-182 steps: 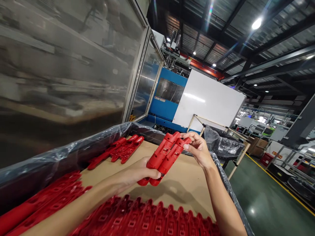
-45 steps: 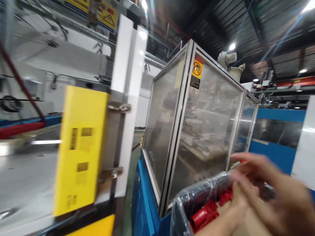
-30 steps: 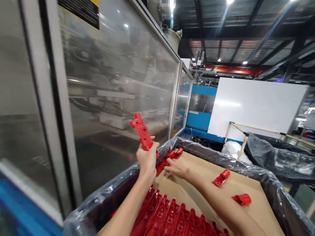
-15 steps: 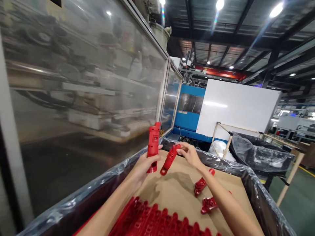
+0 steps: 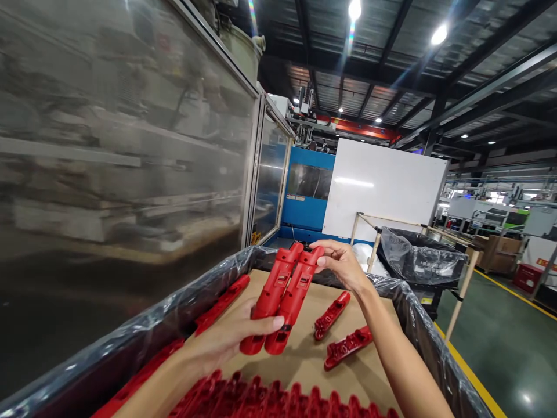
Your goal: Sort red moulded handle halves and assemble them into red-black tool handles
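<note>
Where held: two long red housings

Smooth, glossy red plastic parts are seen over matt brown cardboard and shiny wrinkled plastic film.

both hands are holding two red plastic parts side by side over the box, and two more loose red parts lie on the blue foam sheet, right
Not quite: the head view shows the two loose red parts lying on a brown cardboard sheet, not blue foam. The left hand and right hand do hold two red parts together.
</note>
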### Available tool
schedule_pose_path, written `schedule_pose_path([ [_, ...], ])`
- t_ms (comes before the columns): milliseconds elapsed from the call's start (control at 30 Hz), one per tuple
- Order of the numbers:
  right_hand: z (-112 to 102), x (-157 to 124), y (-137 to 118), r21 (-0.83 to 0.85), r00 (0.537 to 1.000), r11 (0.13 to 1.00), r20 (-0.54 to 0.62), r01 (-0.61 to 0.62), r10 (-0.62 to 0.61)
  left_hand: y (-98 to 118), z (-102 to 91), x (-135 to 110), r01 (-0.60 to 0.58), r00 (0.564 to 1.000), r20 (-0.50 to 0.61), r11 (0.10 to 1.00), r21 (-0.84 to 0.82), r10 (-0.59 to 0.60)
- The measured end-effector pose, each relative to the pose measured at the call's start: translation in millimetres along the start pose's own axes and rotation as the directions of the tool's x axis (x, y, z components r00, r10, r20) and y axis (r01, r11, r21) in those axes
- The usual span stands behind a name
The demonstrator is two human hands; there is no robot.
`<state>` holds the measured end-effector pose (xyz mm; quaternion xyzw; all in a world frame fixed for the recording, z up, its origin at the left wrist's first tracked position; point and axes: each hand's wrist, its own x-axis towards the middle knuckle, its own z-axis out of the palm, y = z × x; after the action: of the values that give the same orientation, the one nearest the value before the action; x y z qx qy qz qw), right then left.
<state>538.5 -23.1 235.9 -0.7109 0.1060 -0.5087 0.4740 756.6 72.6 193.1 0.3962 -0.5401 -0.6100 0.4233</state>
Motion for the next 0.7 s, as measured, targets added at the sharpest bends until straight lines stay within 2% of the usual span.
schedule_pose_path([
  [200, 4, -7, -15, 0.000, 1.000, 1.000, -0.011, 0.026, -0.026, 5, 4.5, -1, -0.039, 0.996, 0.080, 0.996, 0.083, 0.032],
  [433, 13, -18, -37, -0.097, 0.998, 0.994, -0.004, 0.056, -0.057, 6, 8.5, -4, -0.118, 0.984, 0.145, 0.987, 0.110, 0.102],
  [567, 8, -9, -38, -0.143, 0.997, 0.987, 0.031, 0.077, -0.073, 7, 7.2, -5, -0.169, 0.978, 0.141, 0.982, 0.084, 0.156],
  [633, 2, 4, -28, -0.299, 0.995, 0.949, 0.054, 0.099, -0.087, 6, 4.6, -4, -0.194, 0.976, 0.109, 0.979, 0.057, 0.188],
  [700, -1, 19, -6, -0.549, 0.993, 0.827, 0.079, 0.119, -0.090, 7, 0.6, -2, -0.237, 0.971, 0.029, 0.971, 0.006, 0.237],
])
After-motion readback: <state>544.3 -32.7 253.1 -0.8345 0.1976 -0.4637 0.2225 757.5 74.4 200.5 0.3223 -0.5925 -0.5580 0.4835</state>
